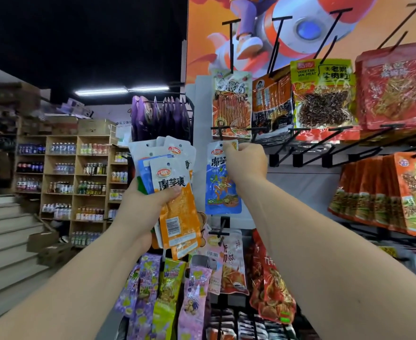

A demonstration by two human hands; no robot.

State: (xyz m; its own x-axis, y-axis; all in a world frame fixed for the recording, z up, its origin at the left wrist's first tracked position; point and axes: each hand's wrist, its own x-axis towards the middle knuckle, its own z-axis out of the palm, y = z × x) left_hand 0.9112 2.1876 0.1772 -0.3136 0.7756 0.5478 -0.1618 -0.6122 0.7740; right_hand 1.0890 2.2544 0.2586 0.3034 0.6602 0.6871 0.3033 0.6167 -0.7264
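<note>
Packet pinched at the peg

Right hand (pixel 247 163) has its fingers curled tight on the top edge of the blue packet (pixel 220 190), which hangs below them, just under a black hook (pixel 220 130). Left hand (pixel 140 209) grips a fanned bundle of packets (pixel 175 192).

Light comes from overhead: two fluorescent tubes (pixel 122 90) in the upper middle of the frame burn out to plain white, while the ceiling (pixel 79 33) across the upper left is near black. The right half is bright and saturated, the orange poster (pixel 363 45) vivid. Focus is best at centre, where print on the stack of packets (pixel 170 185) reads cleanly; the blue packet (pixel 222 190) carries white glare streaks. The drink shelves (pixel 62 173) at left are smeared and soft. Wide-angle bending fans the black hooks (pixel 335 30) outward at upper right. Shadows are soft and faint.
</note>
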